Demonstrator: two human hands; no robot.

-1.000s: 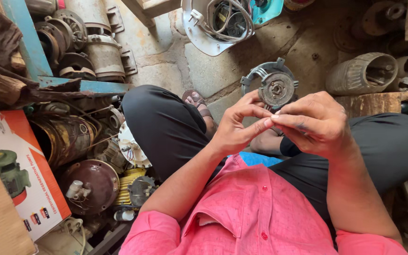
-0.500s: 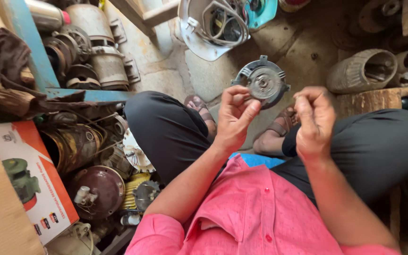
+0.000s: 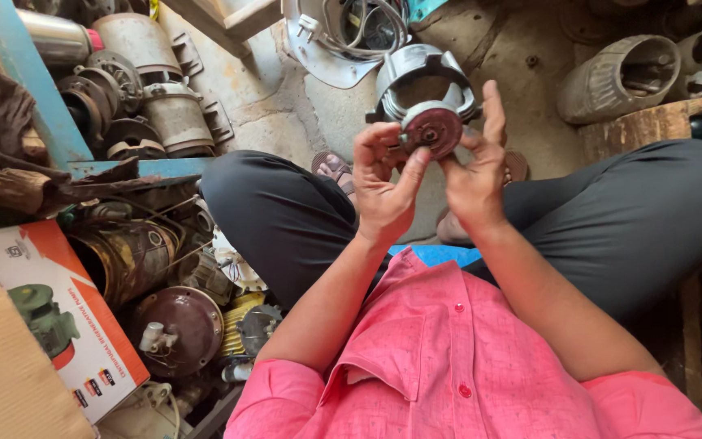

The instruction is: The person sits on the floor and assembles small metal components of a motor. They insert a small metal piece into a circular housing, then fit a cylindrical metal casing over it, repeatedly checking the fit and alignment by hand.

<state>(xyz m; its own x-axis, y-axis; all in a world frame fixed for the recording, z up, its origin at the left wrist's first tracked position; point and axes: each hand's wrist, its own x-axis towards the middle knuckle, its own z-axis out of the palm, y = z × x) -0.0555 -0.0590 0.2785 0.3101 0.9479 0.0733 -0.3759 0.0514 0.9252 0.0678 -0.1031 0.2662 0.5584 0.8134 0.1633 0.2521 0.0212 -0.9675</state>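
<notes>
1. The person sits cross-legged on the floor (image 3: 286, 106). Both hands are up in front of the chest, w/ one metal part between them: a motor end cover (image 3: 426, 89), a grey cast housing w/ open ribs and a round reddish-brown disc (image 3: 432, 128) at the near face.
2. Left hand (image 3: 383, 183): fingers closed on the left rim of the end cover, thumb pressing near the edge of the disc. It carries most of the weight, I judge.
3. Right hand (image 3: 474, 175): palm and lower fingers touch the right side of the disc; the upper fingers (image 3: 493, 110) stand straight, not curled. So this hand is more steadying than gripping.
4. Handling, as a judgement: cast metal, stiff, fairly heavy for its size, prob. a bit oily or dusty, so it can slip. Not fragile, but the thin ribs have edges.
5. Best hold: at the outer ring w/ both hands, fingers through the rib openings, not on the disc alone.
6. Around: old motor bodies (image 3: 164, 114) at the left, an orange carton (image 3: 75, 341) beside the knee, a white fan cover w/ cables (image 3: 343, 41) on the floor beyond.
</notes>
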